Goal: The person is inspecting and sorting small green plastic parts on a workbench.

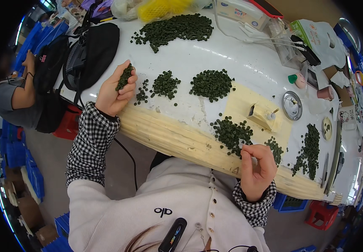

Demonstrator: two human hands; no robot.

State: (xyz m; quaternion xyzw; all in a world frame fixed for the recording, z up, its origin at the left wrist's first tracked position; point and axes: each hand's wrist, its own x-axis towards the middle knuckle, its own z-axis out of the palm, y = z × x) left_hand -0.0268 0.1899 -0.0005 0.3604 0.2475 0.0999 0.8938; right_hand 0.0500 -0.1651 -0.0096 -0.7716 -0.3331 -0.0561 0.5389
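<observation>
we see the left hand (pixel 116 90) curled around a handful of small dark green pieces (pixel 124 77), which show between its fingers and thumb. at the right hand (pixel 259 168) we see thumb and forefinger tips brought together at the near edge of a loose pile (pixel 231 133); whether they pinch a piece, we cannot tell. that pile lies at eleven o'clock from the right hand, and a smaller heap (pixel 275 150) sits close by at one o'clock. at twelve, we find a pale yellow block (pixel 263 119) standing on a yellow sheet (pixel 238 98), and farther out at one, a round metal dish (pixel 292 105). a long heap (pixel 310 147) spreads at two o'clock. from the left hand, we have a sparse scatter (pixel 142 93), a middling mound (pixel 166 85) and a fuller round mound (pixel 211 85) in a row toward three o'clock, while the broadest spread (pixel 175 29) lies off at one to two. a black bag (pixel 101 54) rests at eleven, and we notice a co-worker (pixel 17 101) at nine.
</observation>
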